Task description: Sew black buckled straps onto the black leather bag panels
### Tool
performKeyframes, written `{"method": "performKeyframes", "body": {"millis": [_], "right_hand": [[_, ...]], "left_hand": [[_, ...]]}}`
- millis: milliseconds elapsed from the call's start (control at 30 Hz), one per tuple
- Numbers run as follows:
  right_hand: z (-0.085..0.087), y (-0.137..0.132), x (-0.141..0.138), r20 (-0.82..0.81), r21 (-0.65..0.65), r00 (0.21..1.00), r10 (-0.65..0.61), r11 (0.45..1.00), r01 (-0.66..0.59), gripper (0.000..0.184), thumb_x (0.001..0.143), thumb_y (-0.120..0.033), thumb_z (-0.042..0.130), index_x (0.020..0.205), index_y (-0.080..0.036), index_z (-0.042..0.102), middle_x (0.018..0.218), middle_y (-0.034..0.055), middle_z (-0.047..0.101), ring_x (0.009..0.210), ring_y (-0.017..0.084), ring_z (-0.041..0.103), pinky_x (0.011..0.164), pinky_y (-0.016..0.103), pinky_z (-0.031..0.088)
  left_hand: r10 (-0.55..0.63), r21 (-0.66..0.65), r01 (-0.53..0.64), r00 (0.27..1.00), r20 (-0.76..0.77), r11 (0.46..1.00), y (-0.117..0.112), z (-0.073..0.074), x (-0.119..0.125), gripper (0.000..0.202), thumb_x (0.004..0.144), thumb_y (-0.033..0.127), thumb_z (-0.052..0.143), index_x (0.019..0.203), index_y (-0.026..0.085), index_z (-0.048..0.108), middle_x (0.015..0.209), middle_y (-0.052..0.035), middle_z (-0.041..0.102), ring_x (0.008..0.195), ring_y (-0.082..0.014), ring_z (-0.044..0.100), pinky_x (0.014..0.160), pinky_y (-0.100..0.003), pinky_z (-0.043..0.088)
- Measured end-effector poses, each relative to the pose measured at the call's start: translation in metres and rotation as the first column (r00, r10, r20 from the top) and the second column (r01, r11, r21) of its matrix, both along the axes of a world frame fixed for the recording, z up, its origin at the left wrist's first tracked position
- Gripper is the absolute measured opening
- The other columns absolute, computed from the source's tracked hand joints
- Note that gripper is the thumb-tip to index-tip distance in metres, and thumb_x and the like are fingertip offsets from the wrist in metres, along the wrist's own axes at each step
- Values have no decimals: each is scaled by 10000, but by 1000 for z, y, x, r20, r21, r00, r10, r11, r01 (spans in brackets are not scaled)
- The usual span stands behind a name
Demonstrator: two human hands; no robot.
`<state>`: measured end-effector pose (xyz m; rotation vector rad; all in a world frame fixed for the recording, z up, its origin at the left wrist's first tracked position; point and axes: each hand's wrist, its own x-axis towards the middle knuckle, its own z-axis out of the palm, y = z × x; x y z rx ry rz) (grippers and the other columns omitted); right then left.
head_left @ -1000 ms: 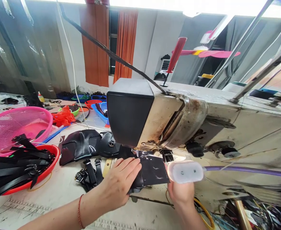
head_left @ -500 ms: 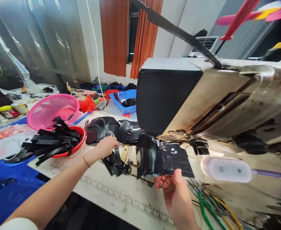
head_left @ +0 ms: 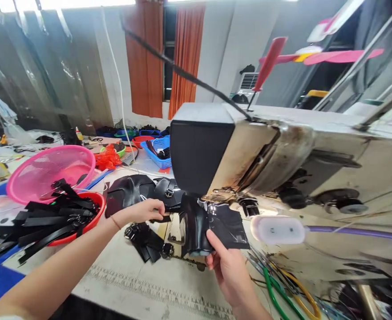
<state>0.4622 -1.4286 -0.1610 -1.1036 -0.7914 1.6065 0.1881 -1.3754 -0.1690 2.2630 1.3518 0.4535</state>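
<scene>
Table (head_left: 112,255) comes first, as it is the biggest and holds up the rest. Big sewing machine (head_left: 282,155) next: its black end points left, which seems to leave room there for hands and soft things.

The pink basket (head_left: 25,182) is on the left, behind the red bowl (head_left: 98,218). The bowl is near the left arm, probably so it is easy to reach. Long black straps (head_left: 55,218) poke out over its rim; they look too long to fit inside.

Two black shaped pieces, one near the bowl (head_left: 129,191) and one nearer the machine (head_left: 167,191), lie at the back, maybe to be out of the way.

The black leather piece (head_left: 196,226) is on the table by the machine's end, with a shiny dark flap (head_left: 227,224) on its right. The right hand (head_left: 231,271) pinches its near part, thumb on top and fingers under, likely so the bendy thing won't slide.

The left hand (head_left: 151,211) is beside it, fingers curled. Something dark is just below them, but I cannot tell if they grip it.

A white lamp (head_left: 277,230) glows low down, so light falls close to the work. Smallest are the short straps (head_left: 145,242) and a buckle (head_left: 167,250), close by the left hand, perhaps to be handy.
</scene>
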Motion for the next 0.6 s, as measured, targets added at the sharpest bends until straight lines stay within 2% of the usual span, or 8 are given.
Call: {"method": "performKeyframes", "body": {"millis": [100, 167, 233, 300, 400, 500, 600], "right_hand": [[-7, 1, 2, 22, 46, 1000, 14, 999, -15, 495, 599, -488, 847, 854, -131, 618, 509, -50, 568, 357, 60, 429, 347, 182, 346], [-11, 2, 4, 35, 75, 999, 30, 997, -33, 488, 633, -501, 824, 869, -126, 620, 523, -44, 574, 361, 60, 432, 354, 187, 353], [-13, 4, 5, 42, 97, 999, 36, 995, -39, 474, 637, -526, 812, 811, -129, 618, 520, -40, 567, 354, 58, 425, 351, 190, 349], [-14, 4, 6, 49, 103, 998, 50, 993, -55, 471, 632, -555, 802, 708, -135, 603, 507, -34, 554, 351, 57, 419, 350, 193, 348], [-14, 5, 7, 70, 91, 995, 75, 993, -81, 492, 635, -584, 786, 617, -135, 585, 477, -30, 529, 351, 56, 417, 354, 193, 349], [-14, 5, 7, 73, 81, 995, 63, 994, -69, 494, 632, -586, 789, 724, -126, 633, 488, -33, 539, 348, 57, 417, 349, 190, 340], [-15, 5, 7, 57, 81, 997, 52, 995, -56, 519, 623, -580, 798, 814, -124, 641, 529, -27, 571, 347, 54, 416, 348, 192, 339]], "left_hand": [[99, -20, -97, 966, 238, 995, -5, 30, 25, 192, 920, 260, 427, 976, 175, 590, 841, -16, 628, 738, -135, 585, 678, -239, 454], [156, -64, -143, 916, 370, 988, -10, 45, 51, 185, 894, 291, 473, 946, 184, 614, 776, -2, 627, 683, -132, 581, 632, -233, 449], [172, -64, -160, 896, 410, 985, -13, 53, 77, 159, 845, 305, 559, 891, 187, 657, 771, -5, 653, 697, -139, 592, 645, -237, 448], [206, -70, -196, 870, 449, 978, -12, 54, 97, 143, 785, 314, 642, 801, 177, 682, 783, -16, 680, 732, -151, 605, 680, -244, 452], [300, -140, -267, 783, 544, 953, -8, 47, 112, 178, 736, 328, 684, 686, 157, 672, 774, -28, 692, 707, -148, 597, 672, -248, 449], [388, -229, -315, 682, 620, 921, -5, 41, 118, 178, 725, 324, 678, 677, 153, 670, 736, -16, 683, 649, -125, 566, 619, -232, 427], [446, -287, -343, 627, 638, 894, -7, 42, 123, 149, 707, 300, 679, 677, 154, 674, 673, 4, 660, 607, -109, 537, 574, -215, 399]]}}
